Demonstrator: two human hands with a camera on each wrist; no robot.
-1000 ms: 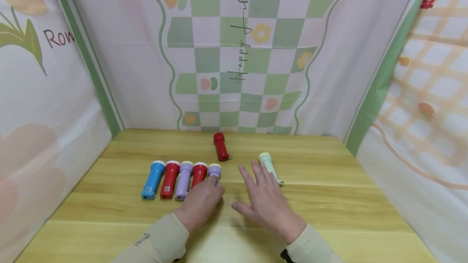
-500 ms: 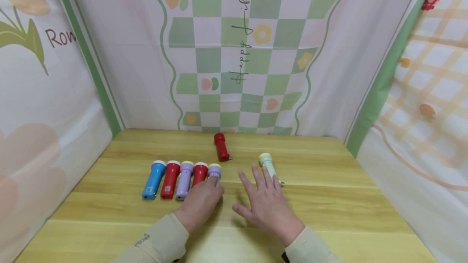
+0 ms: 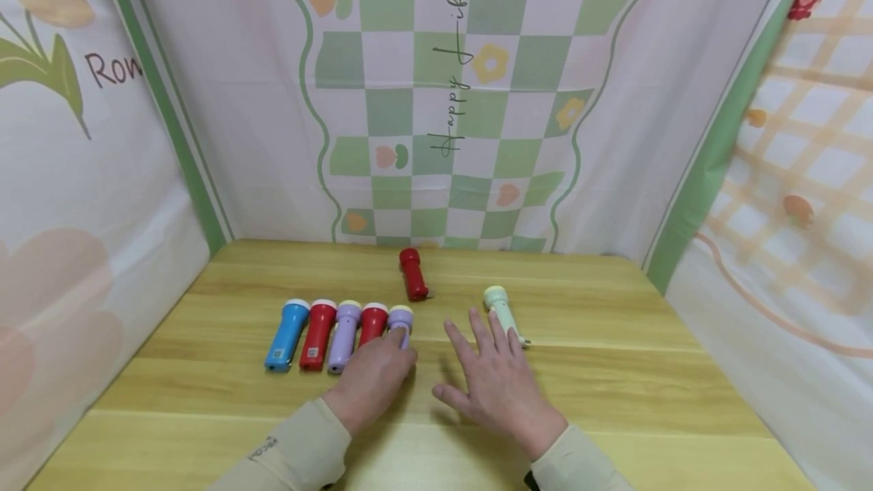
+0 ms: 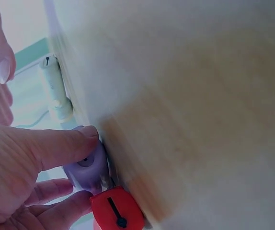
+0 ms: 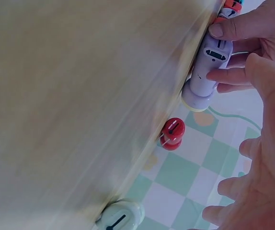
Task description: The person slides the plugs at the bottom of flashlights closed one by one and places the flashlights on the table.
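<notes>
Five flashlights lie side by side in a row: a blue one (image 3: 286, 336), a red one (image 3: 317, 336), a purple one (image 3: 344, 336), another red one (image 3: 373, 320) and a second purple one (image 3: 401, 317) at the right end. My left hand (image 3: 373, 381) grips that last purple flashlight (image 5: 207, 67) between thumb and fingers, partly covering it and the red one beside it. My right hand (image 3: 505, 392) hovers with fingers spread, holding nothing, near a pale green flashlight (image 3: 502, 308) whose lower part its fingertips partly overlap in the head view.
A separate red flashlight (image 3: 412, 275) lies farther back on the wooden table (image 3: 586, 294), behind the row's right end. Printed cloth hangs behind the table (image 3: 436, 112) and along both sides.
My right hand has shifted very slightly toward the near side, fingers still spread. The left hand and the flashlights show no clear movement.
</notes>
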